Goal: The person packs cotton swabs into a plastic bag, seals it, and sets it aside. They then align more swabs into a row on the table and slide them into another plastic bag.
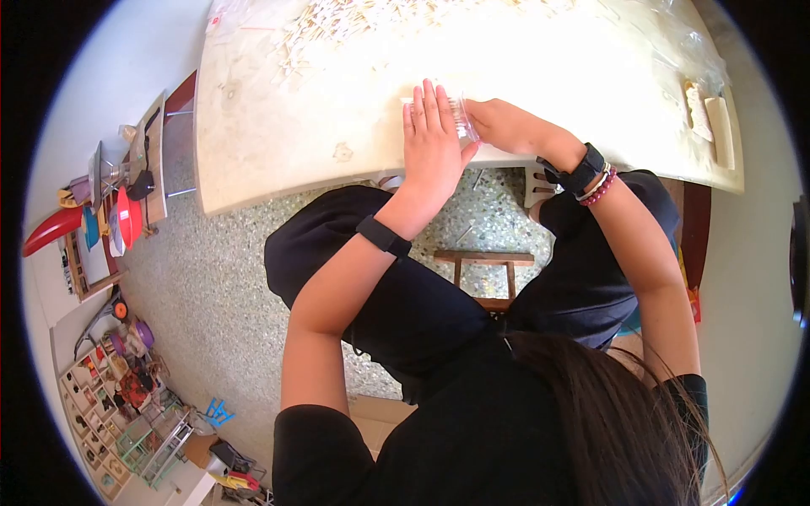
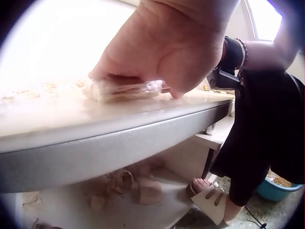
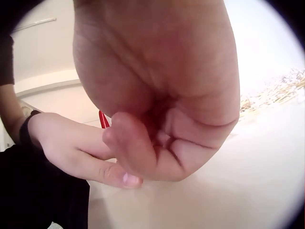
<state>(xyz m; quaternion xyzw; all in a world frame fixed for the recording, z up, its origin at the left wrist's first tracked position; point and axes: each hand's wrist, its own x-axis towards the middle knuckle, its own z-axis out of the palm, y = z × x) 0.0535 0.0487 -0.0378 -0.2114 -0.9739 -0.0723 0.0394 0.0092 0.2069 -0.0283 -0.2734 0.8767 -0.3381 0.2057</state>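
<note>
A clear plastic packet (image 1: 461,118) with thin pale sticks inside lies near the front edge of the white table (image 1: 278,160). My left hand (image 1: 432,139) rests on it, fingers straight and pointing away from the body. In the left wrist view the packet (image 2: 126,90) shows flat under the palm, crinkled and shiny. At the packet's right end, my right hand (image 1: 515,128) grips its edge with curled fingers. The right wrist view shows those curled fingers (image 3: 190,138) close up beside the left thumb (image 3: 119,176); the pinched edge is hidden there.
Many small pale sticks (image 1: 337,34) lie scattered over the far side of the table. Clear plastic wrap (image 1: 688,42) and a pale block (image 1: 720,131) are at the right. Under the table stands a wooden stool (image 1: 483,257); a blue basin (image 2: 279,188) is on the floor.
</note>
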